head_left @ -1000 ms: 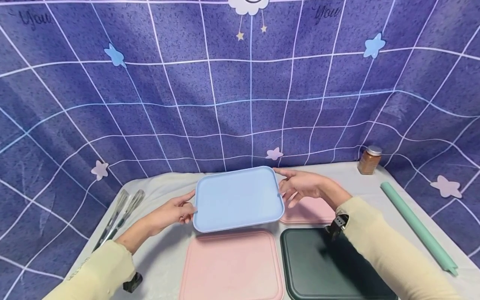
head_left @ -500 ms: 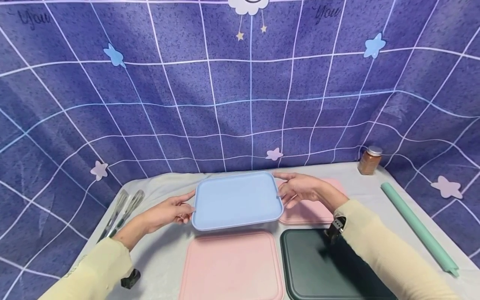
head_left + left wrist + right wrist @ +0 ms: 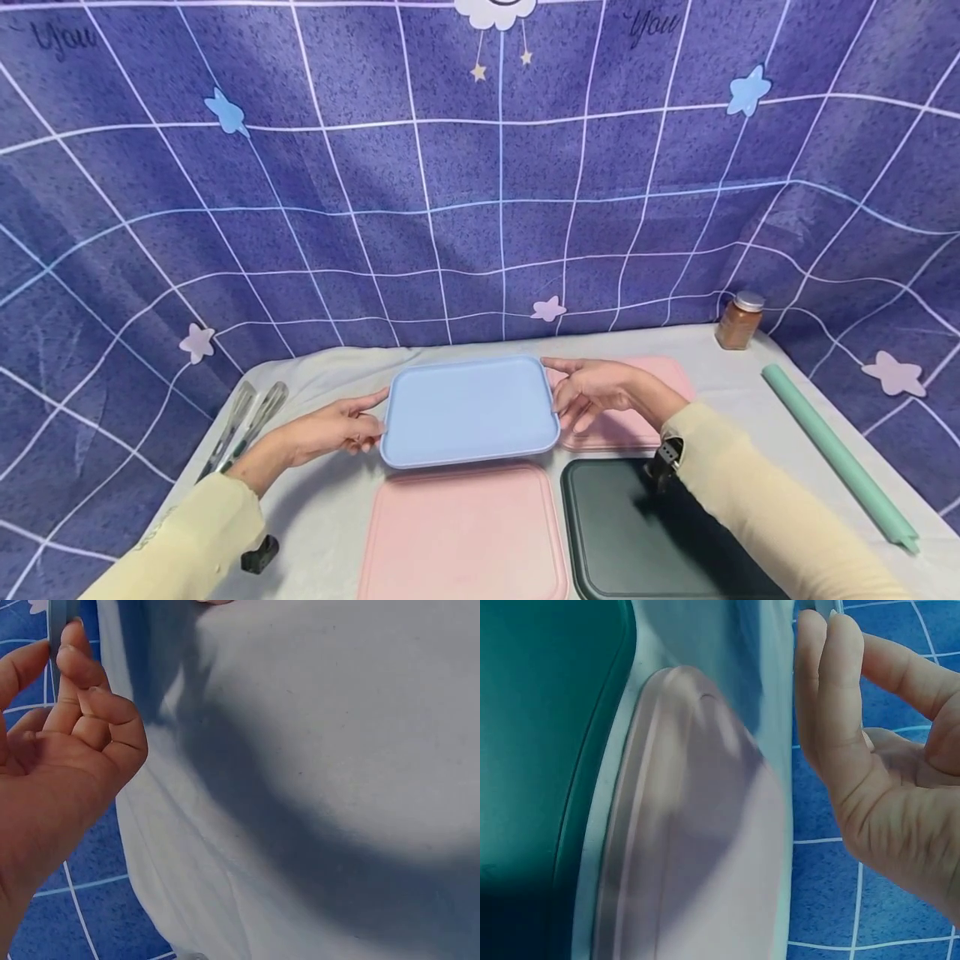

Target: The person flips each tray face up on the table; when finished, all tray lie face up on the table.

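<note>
A light blue rectangular tray (image 3: 470, 408) with a low rim hangs just above the white-clothed table in the head view, its right side a little higher. At its left end my left hand (image 3: 333, 432) pinches the rim between thumb and fingers; the left wrist view shows the tray edge (image 3: 60, 626) in that pinch. My right hand (image 3: 598, 390) holds the opposite end, with the index finger along the far corner. Nearer me lies a pink tray (image 3: 465, 533). Beside it is a dark green one (image 3: 622, 525). Another pink tray (image 3: 660, 379) sits partly behind my right hand.
Metal tongs-like utensils (image 3: 251, 421) lie at the table's left edge. On the right are a green roll (image 3: 836, 454) and a small jar (image 3: 740, 321) with a silver lid and brown contents. A purple gridded curtain (image 3: 465, 167) rises behind the table.
Both hands have lowered the blue tray slightly, its far edge and right side most. It has also shifted a little to the left. The hands keep their hold on its ends.
</note>
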A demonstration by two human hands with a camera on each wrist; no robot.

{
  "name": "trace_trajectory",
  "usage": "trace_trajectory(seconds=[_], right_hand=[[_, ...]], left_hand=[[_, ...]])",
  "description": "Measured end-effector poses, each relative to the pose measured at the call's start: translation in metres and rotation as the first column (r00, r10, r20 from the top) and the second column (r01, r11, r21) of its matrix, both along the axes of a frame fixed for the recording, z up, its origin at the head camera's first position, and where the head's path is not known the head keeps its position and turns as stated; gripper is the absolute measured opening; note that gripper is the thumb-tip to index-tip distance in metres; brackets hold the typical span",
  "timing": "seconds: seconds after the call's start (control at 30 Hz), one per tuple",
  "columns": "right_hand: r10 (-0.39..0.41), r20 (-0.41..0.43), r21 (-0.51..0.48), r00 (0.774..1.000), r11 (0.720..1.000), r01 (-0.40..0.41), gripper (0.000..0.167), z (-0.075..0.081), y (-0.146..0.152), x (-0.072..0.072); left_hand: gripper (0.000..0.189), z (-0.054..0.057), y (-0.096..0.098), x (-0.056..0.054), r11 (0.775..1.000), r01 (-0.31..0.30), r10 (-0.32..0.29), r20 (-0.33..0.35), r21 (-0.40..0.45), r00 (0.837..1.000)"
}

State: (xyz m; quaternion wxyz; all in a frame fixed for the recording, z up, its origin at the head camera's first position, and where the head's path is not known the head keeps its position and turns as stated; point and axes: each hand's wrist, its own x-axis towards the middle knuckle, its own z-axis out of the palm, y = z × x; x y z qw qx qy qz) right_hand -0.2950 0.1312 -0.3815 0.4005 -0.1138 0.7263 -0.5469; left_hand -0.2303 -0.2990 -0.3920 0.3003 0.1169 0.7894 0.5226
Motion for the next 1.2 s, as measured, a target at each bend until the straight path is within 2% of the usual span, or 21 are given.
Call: trace_trajectory(seconds=[0.2, 0.43, 0.73, 0.93, 1.2], right_hand=[[-0.024, -0.009, 0.019, 1.0, 1.0, 0.024, 0.102, -0.013, -0.002, 0.001], [-0.07, 0.001, 0.05, 0.998, 0.996, 0.07, 0.097, -0.026, -0.007, -0.001], [-0.086, 0.025, 0.093, 0.996, 0.992, 0.084, 0.092, -0.029, -0.015, -0.002], [-0.092, 0.042, 0.106, 0.995, 0.991, 0.087, 0.091, -0.03, -0.019, -0.004], [-0.097, 0.017, 0.169, 0.995, 0.981, 0.093, 0.092, -0.027, -0.027, -0.006]], left_hand=[[0.086, 0.0, 0.0, 0.0, 1.0, 0.016, -0.016, 0.001, 0.011, 1.0], [0.084, -0.005, 0.002, -0.003, 1.0, -0.01, 0.01, -0.011, 0.01, 1.0], [0.081, -0.01, 0.004, -0.002, 0.993, -0.09, 0.09, -0.003, -0.073, 0.996], [0.076, -0.01, 0.005, -0.004, 0.985, -0.14, 0.136, -0.043, -0.104, 0.99], [0.079, -0.013, 0.005, -0.004, 0.981, -0.144, 0.141, -0.036, -0.127, 0.989]])
